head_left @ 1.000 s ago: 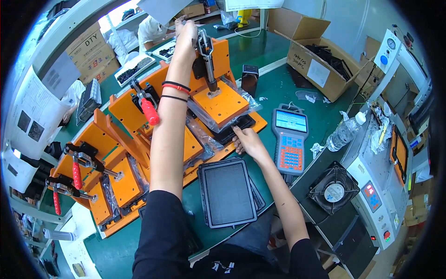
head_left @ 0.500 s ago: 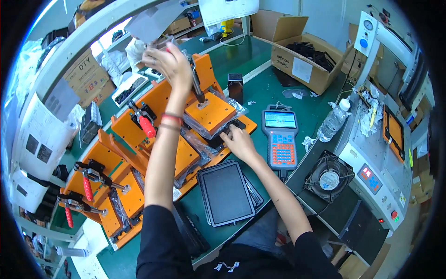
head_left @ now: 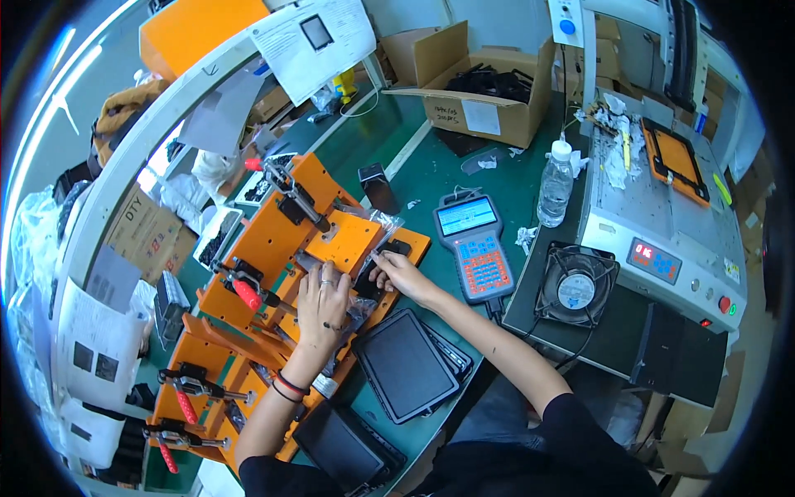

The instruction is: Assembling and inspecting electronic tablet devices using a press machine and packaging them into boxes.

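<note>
Carton [head_left: 451, 120] holds black parts [head_left: 493, 83]; bottle [head_left: 556, 184], clear liquid [head_left: 553, 201]; left hand [head_left: 321, 308] at orange fixture [head_left: 348, 239].

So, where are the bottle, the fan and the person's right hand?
Bottle [head_left: 555, 195], head view: its clear body.
Fan [head_left: 577, 291], head view: its round hub.
Right hand [head_left: 404, 276], head view: back of the hand.

The table [head_left: 426, 178] is viewed from above by the left of two head-worn fisheye cameras, which is aimed downward and forward. The forearms [head_left: 505, 348] are seen rising from the lower edge. The orange clamp fixture [head_left: 261, 238] is shown close, left of centre; the cardboard box [head_left: 517, 124] is caught farther off, toward the top. Edges are bowed near the dark, rounded rim.
</note>
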### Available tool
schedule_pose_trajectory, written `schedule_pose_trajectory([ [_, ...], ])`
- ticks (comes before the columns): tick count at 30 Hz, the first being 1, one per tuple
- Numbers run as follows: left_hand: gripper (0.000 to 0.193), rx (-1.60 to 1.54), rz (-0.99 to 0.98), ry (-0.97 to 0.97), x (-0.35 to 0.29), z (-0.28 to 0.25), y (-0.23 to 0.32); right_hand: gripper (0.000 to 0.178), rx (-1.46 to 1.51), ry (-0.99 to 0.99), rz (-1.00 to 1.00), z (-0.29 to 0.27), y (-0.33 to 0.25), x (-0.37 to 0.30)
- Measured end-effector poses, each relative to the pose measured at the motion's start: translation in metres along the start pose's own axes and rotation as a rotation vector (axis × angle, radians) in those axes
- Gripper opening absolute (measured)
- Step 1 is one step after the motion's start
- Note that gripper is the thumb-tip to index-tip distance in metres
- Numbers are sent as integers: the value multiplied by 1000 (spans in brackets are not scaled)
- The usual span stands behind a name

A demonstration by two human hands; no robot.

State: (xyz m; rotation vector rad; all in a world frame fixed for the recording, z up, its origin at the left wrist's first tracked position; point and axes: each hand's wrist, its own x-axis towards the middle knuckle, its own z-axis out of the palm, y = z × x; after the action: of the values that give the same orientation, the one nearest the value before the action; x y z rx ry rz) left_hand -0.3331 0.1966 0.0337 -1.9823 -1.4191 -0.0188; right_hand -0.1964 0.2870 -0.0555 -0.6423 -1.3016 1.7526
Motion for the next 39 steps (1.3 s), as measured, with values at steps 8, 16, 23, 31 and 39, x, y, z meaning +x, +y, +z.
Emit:
schedule_pose_trajectory([
  [8, 11, -262, -44, 101, 7, -15, 1, 25, -184, 75, -194, -5, 7, -4],
  [16, 15, -313, -84, 124, 9, -10, -3, 23, 95, -20, -117, -5, 9, -2],
  [23, 15, -358, -117, 92, 10, -7, 0, 22, 160, 4, -86, -3, 11, 4],
  [31, 15, -526, -171, 153, 4, 2, 0, 19, -271, 97, -190, -22, 19, 4],
  [39, 49, -1797, -1101, 50, -6, 21, -17, 18, -185, 59, -172, -26, 4, 2],
])
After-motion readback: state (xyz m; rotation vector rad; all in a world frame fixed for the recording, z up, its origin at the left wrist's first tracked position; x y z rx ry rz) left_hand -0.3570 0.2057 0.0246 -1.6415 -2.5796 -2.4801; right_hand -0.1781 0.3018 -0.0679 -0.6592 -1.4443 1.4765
